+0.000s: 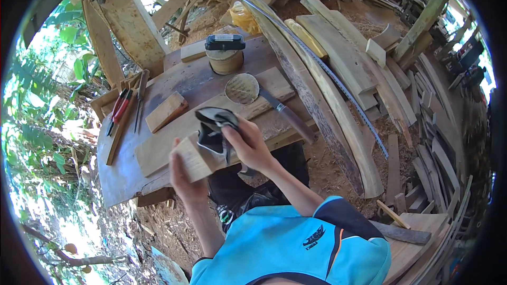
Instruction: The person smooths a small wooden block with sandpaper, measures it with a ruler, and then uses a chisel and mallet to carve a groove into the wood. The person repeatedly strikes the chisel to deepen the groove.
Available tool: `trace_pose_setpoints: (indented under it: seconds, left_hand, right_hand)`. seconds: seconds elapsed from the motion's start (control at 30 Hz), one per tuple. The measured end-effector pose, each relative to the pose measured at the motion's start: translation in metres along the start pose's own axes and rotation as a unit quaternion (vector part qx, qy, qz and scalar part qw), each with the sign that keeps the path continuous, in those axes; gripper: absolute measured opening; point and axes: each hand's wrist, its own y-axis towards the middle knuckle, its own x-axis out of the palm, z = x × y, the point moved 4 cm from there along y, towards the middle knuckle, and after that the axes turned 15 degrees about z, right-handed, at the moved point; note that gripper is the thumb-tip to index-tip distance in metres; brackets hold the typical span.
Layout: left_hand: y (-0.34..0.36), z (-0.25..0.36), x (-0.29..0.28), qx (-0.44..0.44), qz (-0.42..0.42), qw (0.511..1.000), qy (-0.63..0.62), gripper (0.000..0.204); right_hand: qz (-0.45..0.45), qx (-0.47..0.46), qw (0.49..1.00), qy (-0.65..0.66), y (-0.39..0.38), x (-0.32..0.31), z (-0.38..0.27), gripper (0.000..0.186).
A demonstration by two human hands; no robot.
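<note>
My left hand point(189, 186) grips a pale wooden block point(193, 159) by its side, over the near edge of the workbench point(119, 179). The block is slightly blurred. In my right hand point(249, 145) is a crumpled grey-and-black sheet point(214, 126), pinched between thumb and fingers just beside the block. Whether it is cloth or sandpaper I cannot tell. Under both hands lies a long plank point(158, 150). A knife point(296, 121) with a wooden handle rests right of my right hand, next to a round wooden piece point(242, 88).
Red-handled pliers point(122, 106) lie at the bench's left. A wedge-shaped wood block point(167, 112) sits behind my hands. Farther back, a black device point(225, 41) tops a round wooden container point(224, 62). Long boards point(311, 89) and a long saw blade point(338, 82) lean at the right.
</note>
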Motion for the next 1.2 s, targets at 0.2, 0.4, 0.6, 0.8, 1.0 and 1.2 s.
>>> trace_pose_setpoints:
  seconds: [0.2,0.4,0.6,0.8,1.0,1.2]
  left_hand:
    - [0.013,0.009,-0.005,0.068,0.123,0.989,0.054,0.053]
    - [0.017,0.007,-0.017,-0.009,0.018,0.998,-0.064,0.052]
    - [-0.005,-0.032,0.008,0.073,0.007,0.995,0.068,0.044]
    - [0.001,-0.011,0.017,0.147,0.033,0.988,0.04,0.046]
    - [0.021,-0.001,-0.021,0.026,0.012,0.992,-0.12,0.052]
    - [0.01,-0.011,0.015,0.043,0.007,0.994,-0.104,0.061]
  right_hand:
    - [-0.121,-0.176,0.977,-0.021,-0.046,0.026,-0.002,0.034]
    - [0.028,0.012,0.986,0.166,-0.022,0.004,0.012,0.026]
    - [-0.105,-0.197,0.975,-0.006,0.018,0.037,-0.001,0.033]
    - [-0.085,-0.104,0.991,0.021,-0.003,0.054,0.004,0.036]
    - [-0.169,-0.055,0.983,-0.047,-0.028,0.026,-0.001,0.034]
    - [-0.021,-0.244,0.953,-0.176,-0.007,0.039,0.002,0.036]
